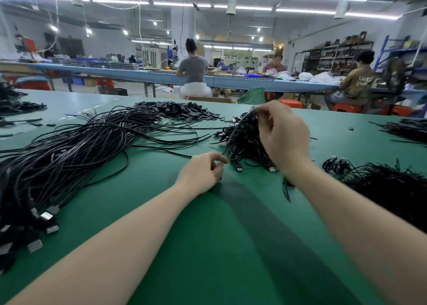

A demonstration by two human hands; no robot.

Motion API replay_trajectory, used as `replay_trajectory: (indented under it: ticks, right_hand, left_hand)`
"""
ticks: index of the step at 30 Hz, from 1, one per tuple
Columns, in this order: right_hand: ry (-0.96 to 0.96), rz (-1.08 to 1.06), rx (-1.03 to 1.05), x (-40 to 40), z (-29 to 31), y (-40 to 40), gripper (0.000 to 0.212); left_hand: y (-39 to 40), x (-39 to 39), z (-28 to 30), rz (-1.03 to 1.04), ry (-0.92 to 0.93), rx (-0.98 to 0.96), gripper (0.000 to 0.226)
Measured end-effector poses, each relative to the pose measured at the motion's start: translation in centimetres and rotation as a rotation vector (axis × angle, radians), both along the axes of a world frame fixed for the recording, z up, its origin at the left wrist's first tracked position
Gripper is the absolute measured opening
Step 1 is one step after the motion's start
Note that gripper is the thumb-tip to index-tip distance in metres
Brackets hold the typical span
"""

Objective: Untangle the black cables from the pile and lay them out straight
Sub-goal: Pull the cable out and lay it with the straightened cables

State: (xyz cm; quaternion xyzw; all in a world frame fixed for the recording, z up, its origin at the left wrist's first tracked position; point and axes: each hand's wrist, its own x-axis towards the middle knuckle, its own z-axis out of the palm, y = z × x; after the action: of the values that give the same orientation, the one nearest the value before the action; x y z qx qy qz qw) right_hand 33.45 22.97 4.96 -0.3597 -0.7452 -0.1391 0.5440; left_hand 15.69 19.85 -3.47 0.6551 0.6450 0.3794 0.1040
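Right hand (283, 136) pinches top of tangled pile (245, 140); left hand (203, 170), loosely curled, empty, near pile: lifting risks dragging whole clump, snagging plugs.

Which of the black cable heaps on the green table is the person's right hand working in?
The tangled pile at center right, under the right hand; the long bundle lies left, untouched.

A tangled pile of black cables (245, 138) heaps up at centre right, silver USB plugs poking out at its near edge. To the left, long black cables (76, 147) lie swept together, their plugs bunched at the near-left.
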Motion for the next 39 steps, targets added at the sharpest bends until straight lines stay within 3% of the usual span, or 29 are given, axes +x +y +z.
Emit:
replay_trajectory:
  ticks: [2,5,6,9,14,17,20,22,25,27,29,31,32,36,39]
  right_hand:
    - [-0.048,-0.173,-0.133,0.1,3.6,3.0,0.030]
    - [-0.364,-0.277,-0.783,0.1,6.5,5.9,0.076]
    - [-0.438,-0.335,-0.846,-0.1,6.2,6.0,0.083]
    - [-0.420,-0.423,-0.668,-1.2,2.2,3.9,0.094]
    - [-0.355,-0.160,-0.714,-3.7,-8.2,-1.8,0.074]
    - [-0.425,-0.021,-0.764,-3.6,-9.3,-2.0,0.052]
    - [-0.398,-0.038,-0.786,-3.3,-8.9,-1.7,0.050]
    - [-0.408,-0.031,-0.818,-3.3,-9.0,-1.7,0.049]
    - [-0.375,-0.005,-0.830,-3.2,-8.8,-1.7,0.045]
    - [-0.362,-0.001,-0.811,-3.2,-8.8,-1.6,0.042]
    - [-0.372,-0.003,-0.796,-3.4,-8.7,-1.7,0.038]
    - [-0.380,-0.006,-0.794,-3.5,-8.6,-1.7,0.035]
    - [-0.381,-0.007,-0.797,-3.5,-8.6,-1.7,0.033]
    - [-0.381,0.001,-0.803,-3.2,-8.5,-1.8,0.032]
    - [-0.378,0.017,-0.801,-3.2,-8.5,-1.9,0.031]
  left_hand:
    - [0.3,0.2,0.1,0.017,0.128,-0.014,0.020]
    - [0.4,0.1,0.0,-0.002,0.146,-0.016,0.022]
    - [0.4,-0.1,-0.1,-0.005,0.141,-0.021,0.022]
    - [0.5,0.0,-0.1,-0.006,0.137,-0.021,0.023]
    - [0.3,0.6,-0.5,0.054,0.178,0.033,0.027]
    - [0.3,0.5,-0.6,0.275,0.237,0.164,0.031]
    - [0.2,-1.9,0.9,0.504,0.115,0.000,0.042]
    - [0.0,-5.3,2.1,0.635,0.289,-0.131,0.047]
    - [-2.0,-11.7,4.5,0.801,0.644,-0.067,0.038]
    - [-3.9,-16.0,5.7,0.904,0.742,-0.131,0.034]
    - [-5.7,-20.1,6.2,0.993,0.732,-0.388,0.040]
    - [-7.3,-22.8,5.9,0.940,0.684,-0.712,0.052]
    - [-7.9,-23.4,5.8,0.872,0.667,-0.779,0.056]
    - [-8.7,-23.4,6.7,0.780,0.792,-0.560,0.039]
    - [-9.0,-22.9,8.3,0.792,0.824,-0.630,0.038]
